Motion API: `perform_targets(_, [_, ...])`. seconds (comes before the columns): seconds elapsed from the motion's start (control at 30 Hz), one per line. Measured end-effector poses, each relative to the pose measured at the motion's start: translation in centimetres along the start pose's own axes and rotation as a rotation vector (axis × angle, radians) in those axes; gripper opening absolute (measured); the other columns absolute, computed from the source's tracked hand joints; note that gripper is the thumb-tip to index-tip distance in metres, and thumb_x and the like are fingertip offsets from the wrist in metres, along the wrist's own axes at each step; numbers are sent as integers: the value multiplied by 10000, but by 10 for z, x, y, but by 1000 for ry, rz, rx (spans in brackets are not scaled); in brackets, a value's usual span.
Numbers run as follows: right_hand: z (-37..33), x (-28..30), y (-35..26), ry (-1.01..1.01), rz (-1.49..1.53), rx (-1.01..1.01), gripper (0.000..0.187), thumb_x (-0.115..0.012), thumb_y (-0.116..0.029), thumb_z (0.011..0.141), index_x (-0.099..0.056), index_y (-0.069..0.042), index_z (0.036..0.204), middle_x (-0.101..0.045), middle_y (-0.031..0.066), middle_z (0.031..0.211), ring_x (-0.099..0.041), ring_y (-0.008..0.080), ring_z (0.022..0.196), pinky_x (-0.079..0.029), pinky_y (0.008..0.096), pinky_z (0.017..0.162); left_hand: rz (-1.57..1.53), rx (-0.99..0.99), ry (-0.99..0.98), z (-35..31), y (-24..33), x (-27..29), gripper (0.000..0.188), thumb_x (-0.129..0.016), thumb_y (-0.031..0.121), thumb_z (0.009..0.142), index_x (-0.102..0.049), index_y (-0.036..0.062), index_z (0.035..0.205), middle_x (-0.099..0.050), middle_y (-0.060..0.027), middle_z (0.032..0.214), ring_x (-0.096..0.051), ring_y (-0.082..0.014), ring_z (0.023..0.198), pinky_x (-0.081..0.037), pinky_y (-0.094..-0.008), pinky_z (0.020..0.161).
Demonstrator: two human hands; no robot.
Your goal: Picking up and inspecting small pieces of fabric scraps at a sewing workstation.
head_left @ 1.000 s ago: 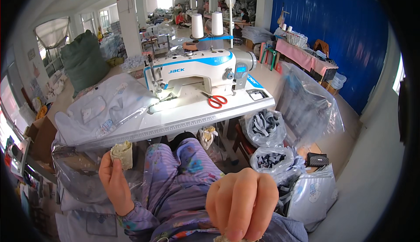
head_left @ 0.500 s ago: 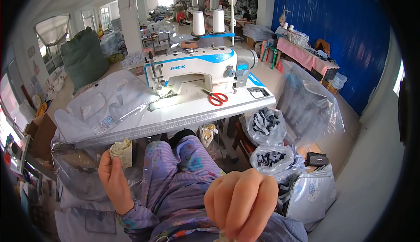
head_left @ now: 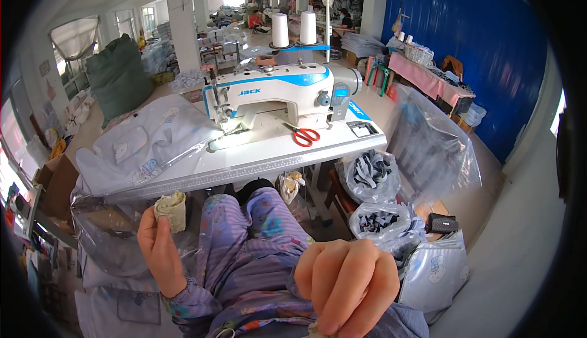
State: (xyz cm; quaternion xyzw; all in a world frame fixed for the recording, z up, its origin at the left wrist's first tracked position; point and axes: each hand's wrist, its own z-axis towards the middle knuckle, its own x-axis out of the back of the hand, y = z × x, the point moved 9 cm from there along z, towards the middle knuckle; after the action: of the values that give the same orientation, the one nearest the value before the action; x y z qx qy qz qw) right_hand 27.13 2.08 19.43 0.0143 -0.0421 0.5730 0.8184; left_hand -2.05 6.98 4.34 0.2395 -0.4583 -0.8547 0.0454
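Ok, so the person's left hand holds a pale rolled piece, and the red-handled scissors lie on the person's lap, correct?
Not quite: the scissors' place is wrong. The head view shows the red-handled scissors lying on the white sewing table. The left hand does hold a pale rolled piece.

The roll (head_left: 170,213) is pale yellow-green, the trousers (head_left: 221,234) striped purple, the sewing machine (head_left: 281,88) white and blue, the scissor handles (head_left: 305,137) red.
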Motion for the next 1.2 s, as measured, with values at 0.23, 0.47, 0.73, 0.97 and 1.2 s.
perform_targets(0.23, [2,0,2,-10,23,-15,66,-687,-22,861,-680,42,875,-635,192,948,-543,174,616,-415,258,495,7,0,12,-1,0,0,316,-520,77,967,-519,-103,1227,-609,-91,1118,-571,-121,1003,-425,-256,906])
perform_targets(0.47, [-1,0,0,-31,62,24,81,-696,1,844,-671,62,891,-625,209,948,-559,183,589,-441,269,507,10,-9,-8,0,1,-2,316,-521,76,965,-521,-104,1226,-610,-96,1120,-573,-129,1007,-426,-259,909])
perform_targets(0.73, [-2,-2,1,-51,59,-14,81,-692,3,847,-661,64,891,-616,211,972,-572,191,610,-474,274,535,13,-6,14,-1,1,0,310,-524,76,964,-528,-102,1219,-613,-88,1115,-573,-124,1001,-426,-254,906])
perform_targets(0.97, [1,-5,1,-31,11,-23,63,-696,-11,852,-657,26,884,-618,176,977,-578,189,699,-486,278,593,12,-8,23,0,1,0,314,-527,73,963,-528,-101,1224,-615,-88,1121,-575,-122,1003,-422,-251,913])
perform_targets(1.2, [1,-5,3,-17,2,-35,59,-699,-12,850,-659,17,881,-623,169,989,-573,189,731,-491,279,611,37,-1,14,1,1,-2,319,-524,74,965,-529,-98,1234,-620,-84,1121,-578,-117,997,-428,-247,901])
